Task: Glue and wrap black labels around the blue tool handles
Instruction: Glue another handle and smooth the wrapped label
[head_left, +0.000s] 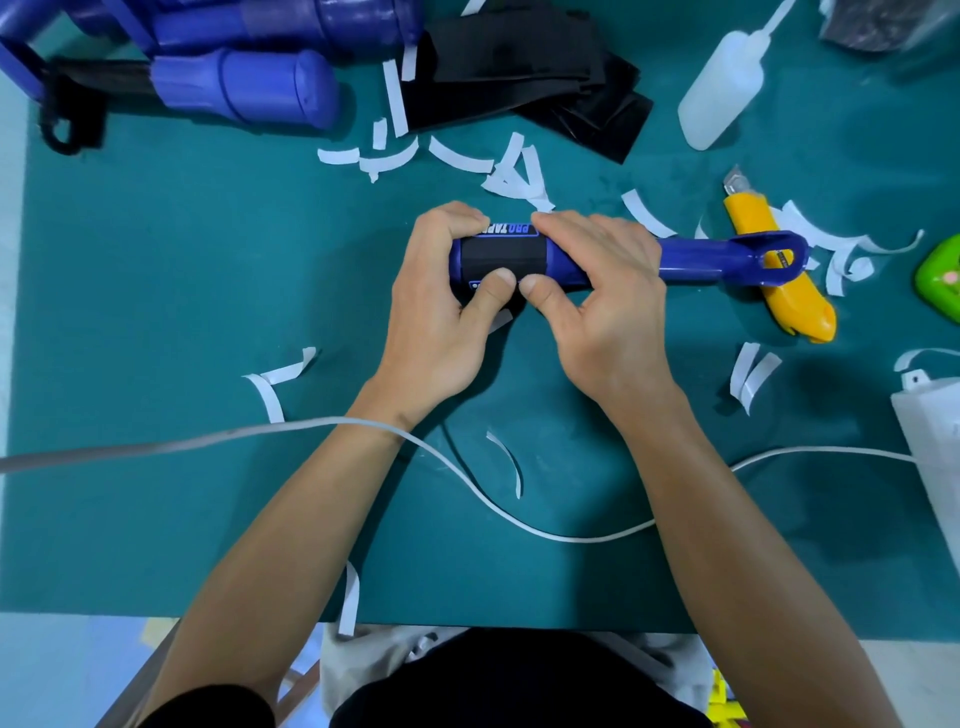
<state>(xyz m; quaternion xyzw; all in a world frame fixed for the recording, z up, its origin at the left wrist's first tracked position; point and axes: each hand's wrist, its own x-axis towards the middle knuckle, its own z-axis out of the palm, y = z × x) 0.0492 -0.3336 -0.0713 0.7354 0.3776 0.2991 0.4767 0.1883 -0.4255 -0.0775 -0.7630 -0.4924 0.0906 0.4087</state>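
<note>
While L hand (436, 312) & R hand (608, 312) grip handle (691, 260), both press label (498, 254).

Both hands, left hand (436, 291) and right hand (605, 291), grip a blue tool handle (691, 260) mid-tabletop (156, 291), thumbs pressing its black label (501, 254); a yellow utility knife (779, 270) lies beneath its looped end.

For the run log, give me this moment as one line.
step: thumbs pressing black label onto blue tool | left hand: grips tool | right hand: grips tool | squeeze bottle: untouched
</note>
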